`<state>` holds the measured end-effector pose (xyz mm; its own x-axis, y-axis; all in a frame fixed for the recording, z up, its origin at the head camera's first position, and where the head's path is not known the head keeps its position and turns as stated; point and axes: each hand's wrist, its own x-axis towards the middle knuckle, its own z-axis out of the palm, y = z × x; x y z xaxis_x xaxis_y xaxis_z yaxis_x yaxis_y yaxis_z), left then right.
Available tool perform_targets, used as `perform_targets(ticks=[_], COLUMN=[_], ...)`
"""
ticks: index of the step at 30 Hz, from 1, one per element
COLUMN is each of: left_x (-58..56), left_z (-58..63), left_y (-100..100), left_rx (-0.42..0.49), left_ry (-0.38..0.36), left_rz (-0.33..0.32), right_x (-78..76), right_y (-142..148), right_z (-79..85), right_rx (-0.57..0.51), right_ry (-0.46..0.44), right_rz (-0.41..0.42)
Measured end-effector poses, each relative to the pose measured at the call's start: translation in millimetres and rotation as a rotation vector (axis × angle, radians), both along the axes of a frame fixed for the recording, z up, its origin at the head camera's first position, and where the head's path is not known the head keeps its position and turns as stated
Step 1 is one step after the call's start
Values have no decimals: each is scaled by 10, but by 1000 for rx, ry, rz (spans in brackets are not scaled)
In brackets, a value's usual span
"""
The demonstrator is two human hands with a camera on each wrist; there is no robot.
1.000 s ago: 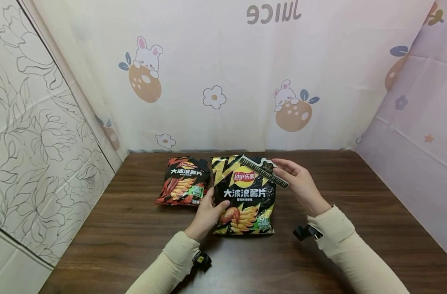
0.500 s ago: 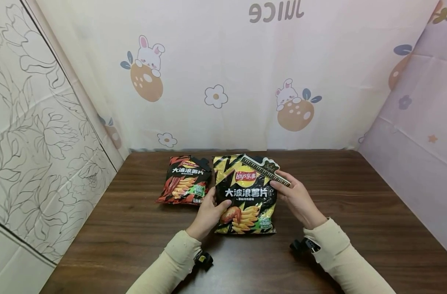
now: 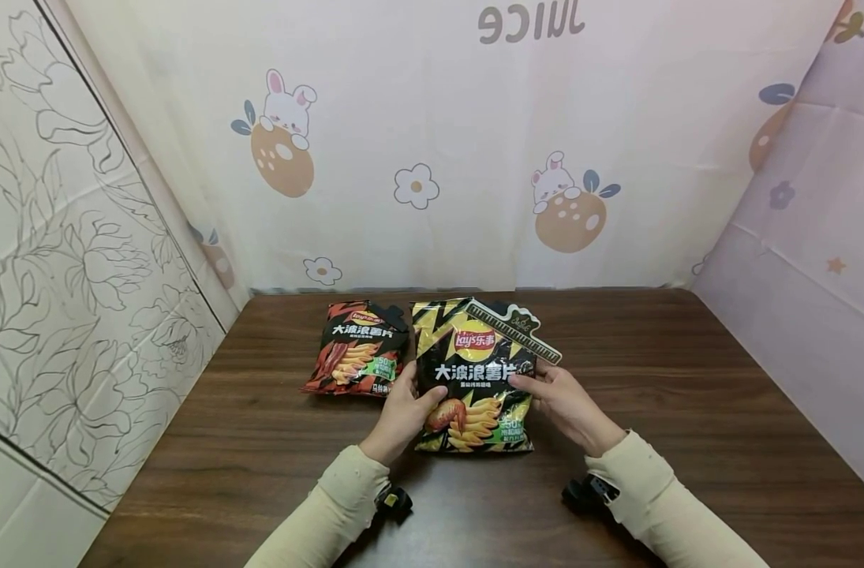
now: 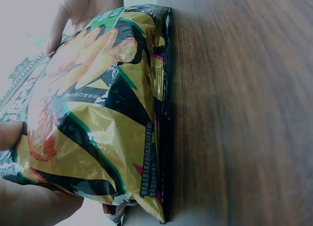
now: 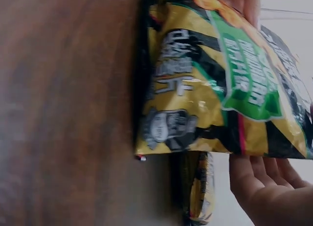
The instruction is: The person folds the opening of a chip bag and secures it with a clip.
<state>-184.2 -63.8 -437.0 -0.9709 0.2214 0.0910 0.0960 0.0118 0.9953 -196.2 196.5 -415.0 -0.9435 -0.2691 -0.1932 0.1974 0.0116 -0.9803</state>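
Observation:
A black-and-yellow bag of Lay's potato chips [image 3: 474, 394] stands on the table, front toward me. My left hand [image 3: 401, 410] grips its left edge, thumb on the front. My right hand [image 3: 565, 398] holds the opposite edge, thumb on the front and fingers behind, as the right wrist view shows under the bag's side. A bag clip with a piano-key pattern [image 3: 514, 333] sits slanted across the top right corner. In the left wrist view the bag's bottom seam [image 4: 164, 113] lies along the wood.
Left of this bag is a red-and-black Lay's bag [image 3: 360, 351], with a black clip-like piece [image 3: 390, 317] at its top right corner. A dark wooden table [image 3: 261, 465] reaches back to a printed curtain [image 3: 460, 237]. A floral panel [image 3: 84, 237] borders the left side.
My right hand has come down from the bag clip to the bag's right edge and now holds it there. The left hand keeps its grip; the bag has stayed in place.

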Motion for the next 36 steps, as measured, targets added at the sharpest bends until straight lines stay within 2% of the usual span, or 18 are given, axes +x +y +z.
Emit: perform_targets(ticks=[4,11,24,31,36], left_x=[-5,-9,-44,-75,-107], left_z=[1,8,30,50,40], left_y=[15,24,47,95,146], left_rx=[15,36,-1,-26,-62], left_ry=[-6,-16,-53,-72,-76], left_rz=[4,3,-23,-50,-45], right_x=[26,47,41,43,55], right_y=[-27,-87,-58,0,66], right_z=[-34,-74,-91,-49,-30], right_rx=[121,152,150,182,178], right_ry=[15,58,79,79,90], right_rz=[38,113,59,19,-11])
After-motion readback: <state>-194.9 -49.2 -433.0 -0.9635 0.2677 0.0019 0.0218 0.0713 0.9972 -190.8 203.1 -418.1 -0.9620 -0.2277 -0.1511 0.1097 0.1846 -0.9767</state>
